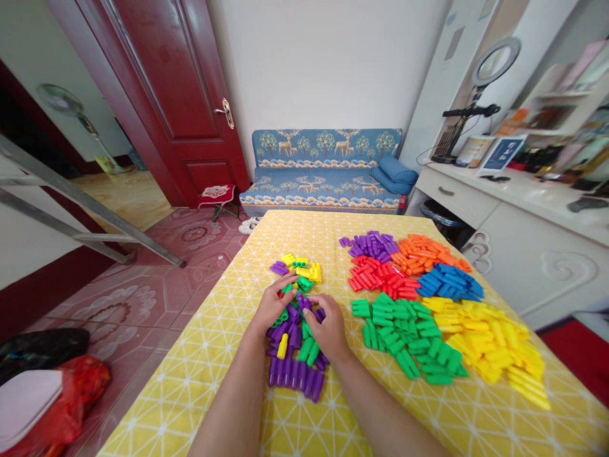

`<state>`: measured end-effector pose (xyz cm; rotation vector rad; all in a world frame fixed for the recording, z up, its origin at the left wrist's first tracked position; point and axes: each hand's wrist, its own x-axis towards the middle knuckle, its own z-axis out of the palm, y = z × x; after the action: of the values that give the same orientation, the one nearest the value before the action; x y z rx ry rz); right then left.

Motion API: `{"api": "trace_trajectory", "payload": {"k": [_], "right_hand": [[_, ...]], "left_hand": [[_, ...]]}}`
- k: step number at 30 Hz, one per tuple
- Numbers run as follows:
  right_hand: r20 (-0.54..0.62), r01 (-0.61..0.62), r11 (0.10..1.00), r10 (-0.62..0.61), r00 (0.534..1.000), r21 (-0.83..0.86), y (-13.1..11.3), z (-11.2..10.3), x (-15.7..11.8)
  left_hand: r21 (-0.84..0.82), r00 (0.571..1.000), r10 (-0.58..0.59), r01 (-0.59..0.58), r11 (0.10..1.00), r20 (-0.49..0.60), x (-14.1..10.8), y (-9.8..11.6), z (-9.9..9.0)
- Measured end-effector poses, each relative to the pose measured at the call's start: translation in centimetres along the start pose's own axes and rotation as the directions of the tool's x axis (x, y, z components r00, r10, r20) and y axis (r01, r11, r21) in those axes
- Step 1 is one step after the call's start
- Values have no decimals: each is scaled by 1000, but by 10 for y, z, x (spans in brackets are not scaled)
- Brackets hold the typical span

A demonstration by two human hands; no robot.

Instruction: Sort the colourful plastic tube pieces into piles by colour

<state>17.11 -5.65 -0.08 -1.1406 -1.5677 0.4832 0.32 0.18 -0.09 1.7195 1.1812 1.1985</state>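
While both hands are bent low over the mixed pile of plastic pieces (292, 335), the left grip (276, 301) lies spread across its far side, fingers among green and yellow; whether it pinches anything, cannot tell. Right grip (330, 325) curls at the pile's other flank, fingertips at a purple piece (303, 302); contact likely, a firm hold not certain. Pieces look like hollow moulded tubes, some joined side by side: probably light, stiff, a little slick, hard to break. Best taken, I judge, by thumb and forefinger across the tube sides, one at a time, as neighbours may slide. Nearer the body than both grips, a purple row (295, 374). Right of the right grip, heaps by colour: green (404, 333) closest, yellow (492, 336) beyond; red (380, 277), blue (450, 282), orange (423, 254) and purple (373, 245) farther forward. Table (223, 381) under a yellow, white-lined cloth, apparently flat. Ahead of the grips, blue patterned sofa (328, 183); forward-left, dark red door (162, 70); right, white cabinet (547, 235).
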Motion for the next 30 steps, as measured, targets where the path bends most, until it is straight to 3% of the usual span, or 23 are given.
{"api": "trace_trajectory", "payload": {"k": [7, 13, 17, 23, 26, 30], "right_hand": [[-64, 15, 999, -17, 998, -32, 1, -2, -4], [-100, -58, 986, 74, 992, 154, -2, -1, -10], [-132, -62, 984, 85, 988, 169, -10, -8, -8], [-221, -92, 964, 149, 964, 249, -12, -41, 31], [-258, -143, 941, 226, 939, 305, 0, -63, 55], [-246, -224, 943, 284, 927, 246, 23, -93, 74]], "left_hand": [[-1, 1000, 3, -3, 1000, 5, 0, 0, 0], [-12, 1000, 8, -8, 1000, 8, 0, 3, 1], [-15, 1000, -1, 1, 1000, 12, 0, 4, 0], [-25, 1000, -13, 13, 1000, 13, 0, 2, -1], [-31, 1000, -11, 11, 999, 11, -1, 2, 0], [-46, 1000, -23, 24, 999, 7, 0, 3, 0]]}}
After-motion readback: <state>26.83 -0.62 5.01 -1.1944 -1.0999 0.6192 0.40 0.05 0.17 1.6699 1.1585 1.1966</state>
